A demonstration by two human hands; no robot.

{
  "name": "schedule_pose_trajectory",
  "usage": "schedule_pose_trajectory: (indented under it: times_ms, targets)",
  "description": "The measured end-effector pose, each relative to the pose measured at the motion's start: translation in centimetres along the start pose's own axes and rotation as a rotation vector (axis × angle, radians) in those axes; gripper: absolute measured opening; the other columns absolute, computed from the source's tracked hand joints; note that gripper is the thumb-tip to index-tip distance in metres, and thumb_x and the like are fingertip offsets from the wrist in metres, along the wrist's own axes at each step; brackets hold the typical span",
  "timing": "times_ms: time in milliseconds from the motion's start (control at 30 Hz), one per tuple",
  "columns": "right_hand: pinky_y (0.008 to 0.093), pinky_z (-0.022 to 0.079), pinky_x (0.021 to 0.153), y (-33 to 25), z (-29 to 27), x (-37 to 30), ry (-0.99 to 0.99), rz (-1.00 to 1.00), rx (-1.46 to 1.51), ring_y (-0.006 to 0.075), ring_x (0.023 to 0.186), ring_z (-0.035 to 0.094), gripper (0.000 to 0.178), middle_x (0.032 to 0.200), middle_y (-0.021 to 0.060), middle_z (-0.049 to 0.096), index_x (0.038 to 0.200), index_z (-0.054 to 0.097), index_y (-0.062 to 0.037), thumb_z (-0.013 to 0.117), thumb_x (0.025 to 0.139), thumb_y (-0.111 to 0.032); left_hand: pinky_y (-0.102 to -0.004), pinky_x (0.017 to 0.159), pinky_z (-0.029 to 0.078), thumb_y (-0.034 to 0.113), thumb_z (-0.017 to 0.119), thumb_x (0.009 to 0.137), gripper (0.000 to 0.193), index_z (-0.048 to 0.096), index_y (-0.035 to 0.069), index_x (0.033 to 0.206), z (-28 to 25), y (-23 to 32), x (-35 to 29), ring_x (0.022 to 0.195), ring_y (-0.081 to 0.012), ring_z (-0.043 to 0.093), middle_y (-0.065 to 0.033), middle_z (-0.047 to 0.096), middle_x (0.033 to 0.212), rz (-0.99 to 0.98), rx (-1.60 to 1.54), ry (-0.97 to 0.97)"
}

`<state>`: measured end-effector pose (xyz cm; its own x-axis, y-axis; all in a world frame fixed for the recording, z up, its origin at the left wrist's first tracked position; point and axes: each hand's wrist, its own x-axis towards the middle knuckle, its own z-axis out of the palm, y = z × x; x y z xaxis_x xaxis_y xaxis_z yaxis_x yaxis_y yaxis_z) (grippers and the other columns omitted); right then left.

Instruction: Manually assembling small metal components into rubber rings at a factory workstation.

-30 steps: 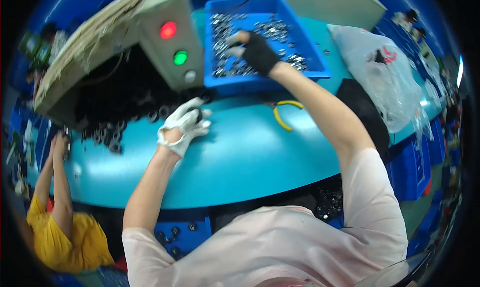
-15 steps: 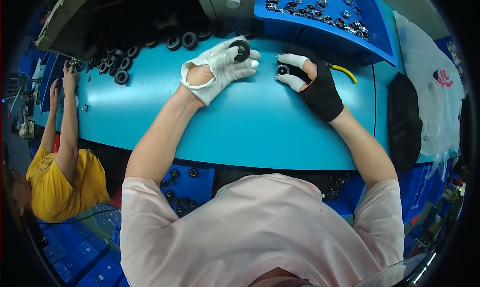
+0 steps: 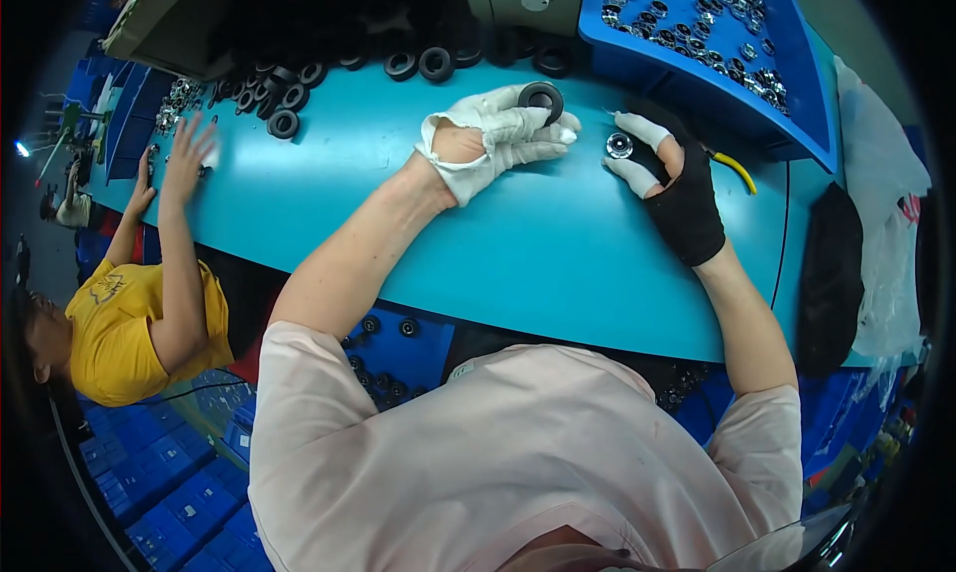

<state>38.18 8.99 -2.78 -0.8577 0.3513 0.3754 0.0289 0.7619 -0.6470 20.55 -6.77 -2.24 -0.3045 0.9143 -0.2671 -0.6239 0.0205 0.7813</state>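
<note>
My left hand (image 3: pixel 493 134), in a white work glove with an opening over the back, is closed on a black rubber tyre (image 3: pixel 558 102), its thumb and fingers pinching the ring. The tyre is held just above the blue-green tabletop (image 3: pixel 498 243). To its right, my right hand (image 3: pixel 677 189) wears a black glove with white-covered fingertips. Between thumb and forefinger it grips a small shiny chrome wheel hub (image 3: pixel 618 146), round face up. The tyre and the hub are apart. The other right fingers are mostly hidden under the hand.
Loose black tyres (image 3: pixel 436 64) lie along the back. A blue bin (image 3: pixel 717 99) of chrome hubs stands at back right, near yellow-handled pliers (image 3: pixel 735 169). A black cloth item (image 3: pixel 832 278) and plastic bag (image 3: pixel 886 214) lie right. At left, a person in yellow (image 3: pixel 139 323) handles small parts.
The view has shifted, so the table and both hands sit further right in the picture. The hub's shiny face now shows more clearly. The co-worker's nearer hand has lifted from the parts.
</note>
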Motion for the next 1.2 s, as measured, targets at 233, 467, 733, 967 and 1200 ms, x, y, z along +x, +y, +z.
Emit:
schedule_pose_trajectory:
  times_ms: [233,467,733,967,1200]
  targets:
    - [0.0306,0.050,0.076,0.1,0.3,0.1,0.045,-0.020,-0.052,0.0261,0.084,0.064,0.036,0.101,0.0170,0.064,0.107,0.061,-0.0001,0.072,0.073,-0.007,-0.0296,0.087,0.054,0.014,0.065,0.084,0.046,0.044,-0.006,0.121,0.3,0.2,0.0,0.096,-0.0228,0.063,-0.0216,0.057,0.111,0.011,0.018,-0.024]
    - [0.0338,0.049,0.077,0.2,0.2,0.1,0.074,-0.085,-0.108,0.0291,0.085,0.062,0.032,0.104,0.0169,0.062,0.103,0.062,-0.0012,0.072,0.073,-0.008,-0.0310,0.084,0.054,0.018,0.062,0.087,0.039,0.047,-0.002,0.118,0.6,0.2,0.2,0.091,-0.0209,0.063,-0.0181,0.058,0.106,0.046,0.029,-0.023]
    - [0.0388,0.045,0.081,-0.4,0.3,-0.4,-0.018,-0.288,-0.209,0.0329,0.093,0.053,0.049,0.099,0.0160,0.058,0.115,0.056,-0.0029,0.061,0.067,0.006,-0.0273,0.073,0.057,0.018,0.058,0.089,0.053,0.034,0.001,0.133,-0.6,0.4,0.2,0.086,-0.0193,0.062,-0.0171,0.055,0.104,0.094,-0.274,-0.351]
    - [0.0400,0.044,0.079,-0.1,0.2,-1.0,-0.035,-0.270,-0.254,0.0323,0.090,0.053,0.050,0.097,0.0153,0.059,0.116,0.057,-0.0046,0.063,0.067,0.005,-0.0245,0.067,0.061,0.006,0.059,0.086,0.056,0.031,-0.001,0.134,0.3,0.8,0.4,0.077,-0.0217,0.065,-0.0268,0.047,0.124,-0.101,-0.556,-0.337]
    - [0.0402,0.046,0.079,0.2,0.4,-0.9,0.031,-0.240,-0.295,0.0332,0.089,0.054,0.044,0.098,0.0161,0.059,0.110,0.060,-0.0035,0.063,0.067,0.006,-0.0225,0.060,0.059,0.010,0.065,0.082,0.061,0.034,-0.003,0.134,0.1,1.1,-0.1,0.073,-0.0199,0.065,-0.0248,0.056,0.113,-0.080,-0.356,-0.374]
